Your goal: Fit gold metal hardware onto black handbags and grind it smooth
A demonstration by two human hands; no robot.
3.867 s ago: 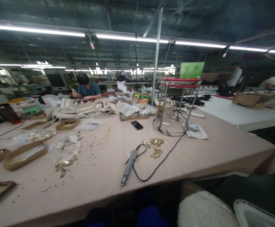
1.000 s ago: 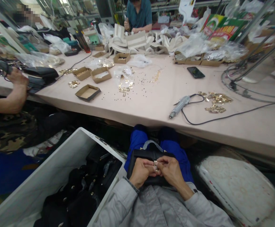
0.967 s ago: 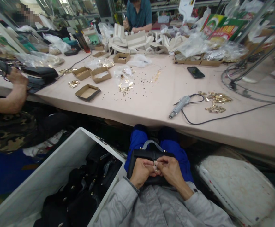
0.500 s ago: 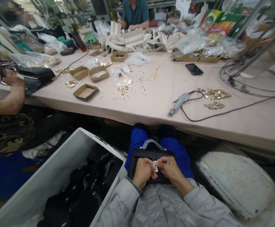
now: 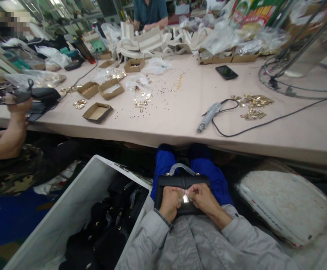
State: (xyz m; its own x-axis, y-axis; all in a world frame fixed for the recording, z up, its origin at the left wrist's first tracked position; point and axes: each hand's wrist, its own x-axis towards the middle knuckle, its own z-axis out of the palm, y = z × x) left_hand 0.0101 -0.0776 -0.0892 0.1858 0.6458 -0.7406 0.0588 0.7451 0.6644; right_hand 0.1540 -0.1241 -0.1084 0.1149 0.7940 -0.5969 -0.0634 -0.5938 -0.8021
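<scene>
Black bag [image 5: 198, 181] on blue-trousered lap [image 5: 163, 164], handle [image 5: 182, 167] at bag's far edge; gold clasp [image 5: 185, 198] mid-front. Since half a second ago, left hand [image 5: 171, 202] and right hand [image 5: 205, 198] have drawn together at the clasp's upper edge, baring more below; handling now seems centred there. Fingers nearly closed, both apparently pinching the clasp. Electric screwdriver [image 5: 209, 116] lies by tabletop's [image 5: 174, 122] near edge.

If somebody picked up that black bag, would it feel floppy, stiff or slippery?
The black bag would probably stay fairly stiff, since its top edge looks straight. Its handle probably won't droop much: it arches up unheld. The shiny metal clasp may feel slippery.
</scene>
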